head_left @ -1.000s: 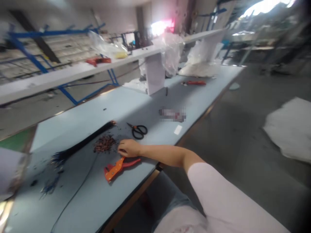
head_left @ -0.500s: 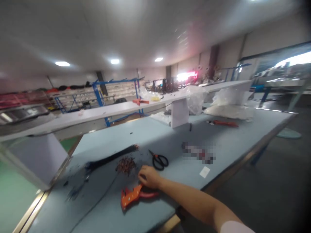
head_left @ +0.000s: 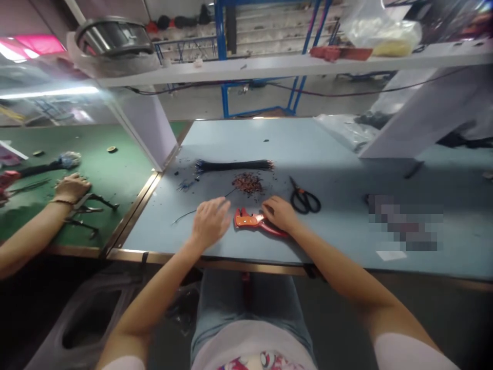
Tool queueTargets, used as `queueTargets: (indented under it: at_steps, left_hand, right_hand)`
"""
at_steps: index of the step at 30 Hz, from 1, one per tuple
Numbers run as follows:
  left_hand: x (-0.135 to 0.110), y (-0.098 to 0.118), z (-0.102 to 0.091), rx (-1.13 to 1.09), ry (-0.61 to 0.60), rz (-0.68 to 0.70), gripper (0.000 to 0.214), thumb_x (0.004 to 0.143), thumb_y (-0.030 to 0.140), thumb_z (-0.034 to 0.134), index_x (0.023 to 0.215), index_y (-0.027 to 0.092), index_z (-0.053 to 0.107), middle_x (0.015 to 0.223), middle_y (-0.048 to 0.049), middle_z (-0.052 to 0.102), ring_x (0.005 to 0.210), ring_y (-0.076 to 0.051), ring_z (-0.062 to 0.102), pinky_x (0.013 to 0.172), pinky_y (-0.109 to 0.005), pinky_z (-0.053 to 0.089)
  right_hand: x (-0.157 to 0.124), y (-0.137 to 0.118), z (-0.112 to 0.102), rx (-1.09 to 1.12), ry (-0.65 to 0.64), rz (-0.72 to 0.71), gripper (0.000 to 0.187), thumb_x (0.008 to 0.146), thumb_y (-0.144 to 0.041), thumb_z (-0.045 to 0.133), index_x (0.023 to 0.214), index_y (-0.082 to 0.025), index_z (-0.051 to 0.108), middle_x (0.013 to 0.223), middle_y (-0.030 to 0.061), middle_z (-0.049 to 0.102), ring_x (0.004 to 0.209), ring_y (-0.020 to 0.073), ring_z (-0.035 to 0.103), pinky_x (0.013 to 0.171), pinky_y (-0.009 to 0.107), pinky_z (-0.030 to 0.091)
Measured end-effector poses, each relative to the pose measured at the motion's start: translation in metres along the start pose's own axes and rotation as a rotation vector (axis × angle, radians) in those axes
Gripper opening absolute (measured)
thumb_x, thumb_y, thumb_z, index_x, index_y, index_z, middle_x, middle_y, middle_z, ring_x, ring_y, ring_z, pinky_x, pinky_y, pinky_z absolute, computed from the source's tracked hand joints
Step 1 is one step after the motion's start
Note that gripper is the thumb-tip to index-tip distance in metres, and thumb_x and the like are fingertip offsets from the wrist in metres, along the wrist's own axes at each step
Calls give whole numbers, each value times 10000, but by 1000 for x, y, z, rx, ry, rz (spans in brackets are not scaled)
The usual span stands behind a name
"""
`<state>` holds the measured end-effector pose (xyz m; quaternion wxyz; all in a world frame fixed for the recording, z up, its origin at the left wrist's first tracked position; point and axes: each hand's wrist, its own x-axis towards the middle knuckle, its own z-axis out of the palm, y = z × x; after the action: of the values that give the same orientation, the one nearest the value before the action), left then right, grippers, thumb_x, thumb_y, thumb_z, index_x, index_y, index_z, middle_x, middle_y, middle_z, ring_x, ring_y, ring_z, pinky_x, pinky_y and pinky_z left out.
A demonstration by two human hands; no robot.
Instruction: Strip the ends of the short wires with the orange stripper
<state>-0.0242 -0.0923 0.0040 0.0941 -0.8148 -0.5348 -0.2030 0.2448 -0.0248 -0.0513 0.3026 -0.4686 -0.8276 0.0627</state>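
Left forearm (head_left: 154,308) and right forearm (head_left: 339,262) bare, angled inward and far from the near edge, pale sleeves (head_left: 408,353) above the elbows. Left hand (head_left: 210,222) open, palm down, fingers loosely spread. Right hand (head_left: 279,213) just right, palm down, fingers curled.

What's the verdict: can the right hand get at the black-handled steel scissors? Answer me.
Probably yes: the right hand, resting at the orange-and-red hand cutter, sits close to the black-handled steel scissors, with only pale-blue tabletop between them.
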Motion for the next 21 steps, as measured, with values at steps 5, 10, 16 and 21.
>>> queueTargets:
  at_steps: [5, 10, 16, 21]
  left_hand:
    - [55, -24, 29, 17, -277, -240, 410, 905, 387, 487, 1240, 157, 538, 1281, -127, 556, 1189, -285, 507, 987, -408, 416]
    - [88, -21, 58, -20, -260, -277, 384, 895, 403, 498, 1204, 187, 569, 1265, -111, 569, 1149, -274, 533, 940, -380, 434]
    - [86, -34, 82, -84, -203, -315, 292, 876, 326, 534, 1122, 201, 628, 1225, -82, 599, 1137, -237, 547, 937, -337, 443]
    - [78, -39, 78, -76, -220, -268, 224, 869, 313, 543, 1033, 231, 673, 1155, -45, 634, 1105, -209, 564, 918, -306, 449]
  right_hand:
    - [1, 2, -2, -29, -11, -4, 171, 882, -191, 510, 816, -161, 665, 818, 85, 618, 800, 203, 579, 738, 299, 450]
    - [2, -2, -8, -85, 23, -36, 160, 869, -164, 513, 787, -168, 649, 791, 76, 616, 746, 194, 593, 685, 300, 480]
    - [0, -3, -11, -12, 136, -60, 170, 895, -182, 470, 982, -181, 616, 881, 98, 643, 805, 220, 635, 735, 361, 537]
    - [0, -11, -12, 3, 201, -143, 152, 896, -179, 467, 987, -209, 585, 867, 91, 643, 774, 228, 653, 685, 374, 563]
